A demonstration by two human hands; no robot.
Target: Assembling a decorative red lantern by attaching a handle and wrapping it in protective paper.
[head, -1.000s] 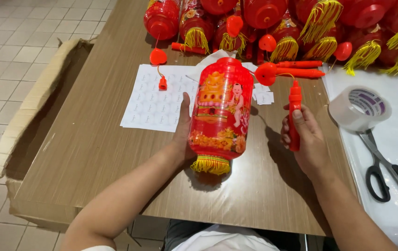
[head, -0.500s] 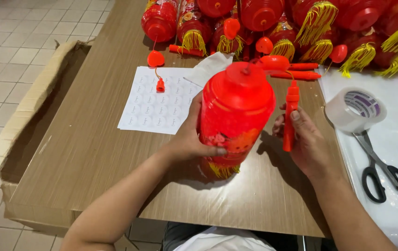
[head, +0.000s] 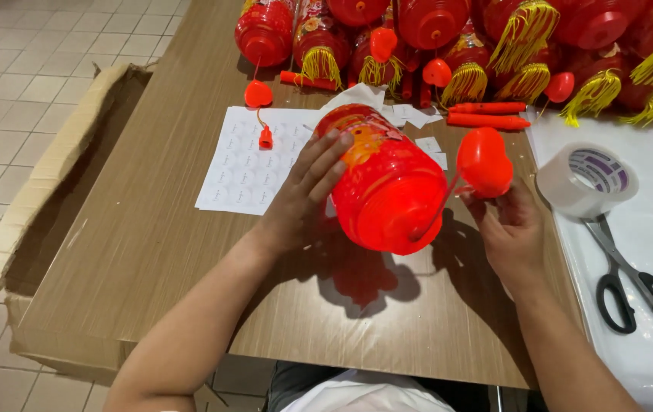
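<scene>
My left hand [head: 303,194] grips a red plastic lantern [head: 383,179] tilted over the wooden table [head: 151,252], its round end facing me. My right hand [head: 508,229] holds a red heart-shaped piece [head: 484,162] that hangs on a thin red stick or cord joined to the lantern's end. A white sheet of round stickers [head: 246,156] lies just left of the lantern, with a small red heart and bell piece [head: 260,99] on it.
Many red lanterns with yellow tassels [head: 509,46] crowd the far edge. Red handle sticks [head: 486,114] lie beside them. A roll of clear tape [head: 586,179] and black scissors [head: 635,286] rest on white plastic at right. An open cardboard box [head: 44,191] sits left of the table.
The lantern went from standing upright to tipped toward me, its tassel end out of sight. My right hand swapped from the red stick to the heart-shaped piece.
</scene>
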